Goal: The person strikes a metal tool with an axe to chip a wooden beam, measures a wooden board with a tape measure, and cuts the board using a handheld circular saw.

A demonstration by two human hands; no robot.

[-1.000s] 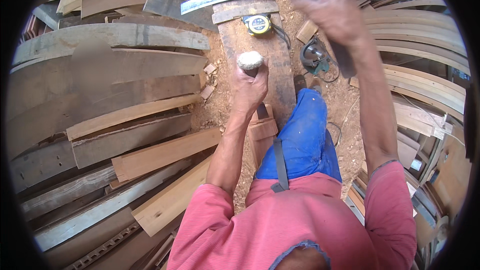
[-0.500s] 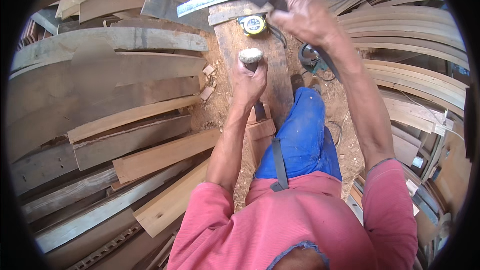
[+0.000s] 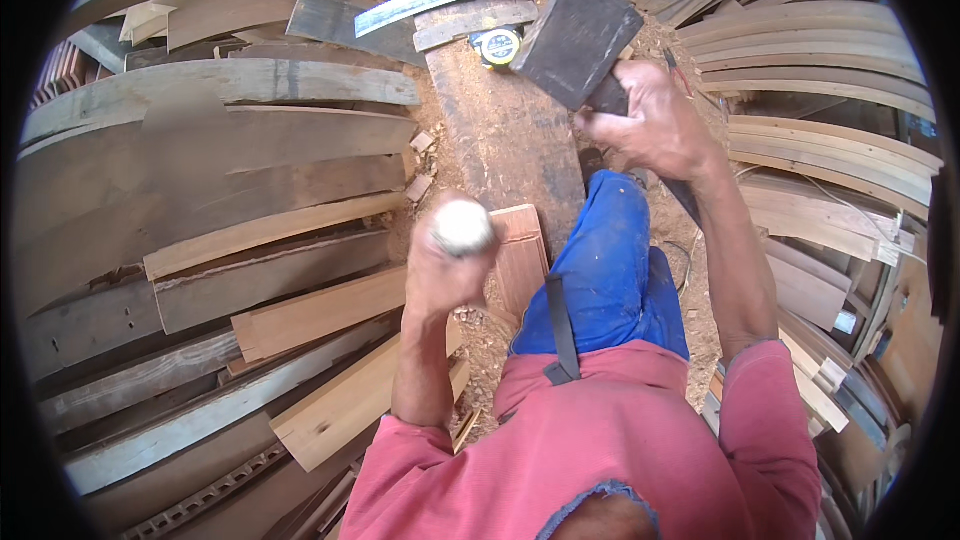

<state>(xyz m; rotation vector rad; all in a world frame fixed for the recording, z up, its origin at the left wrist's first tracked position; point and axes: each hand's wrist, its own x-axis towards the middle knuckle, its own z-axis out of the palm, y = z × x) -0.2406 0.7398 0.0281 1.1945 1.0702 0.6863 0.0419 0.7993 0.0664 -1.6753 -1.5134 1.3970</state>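
My left hand (image 3: pixel 448 275) is closed round a chisel, upright, with its pale, battered handle end (image 3: pixel 462 227) facing up; the blade is hidden beneath the hand. Blur softens this hand. In my right hand (image 3: pixel 665 120) is a dark wooden mallet (image 3: pixel 578 37), gripped by its handle close to the blocky head. The mallet is raised above the bench plank (image 3: pixel 505 130). A reddish piece of wood (image 3: pixel 522 265) lies beside my blue-trousered thigh, just right of the left hand and apart from it.
On the far end of the plank rest a handsaw (image 3: pixel 425 2) with a dark handle and a yellow-rimmed tape measure (image 3: pixel 498 47). Stacked boards (image 3: pixel 310 310) crowd the left side, and curved timber strips (image 3: pixel 810 65) the right. Sawdust and wood chips (image 3: pixel 430 155) cover the ground.
My left hand has come back toward me and left with the chisel, baring the plank. The mallet has swung nearer and right, uncovering the saw's handle.
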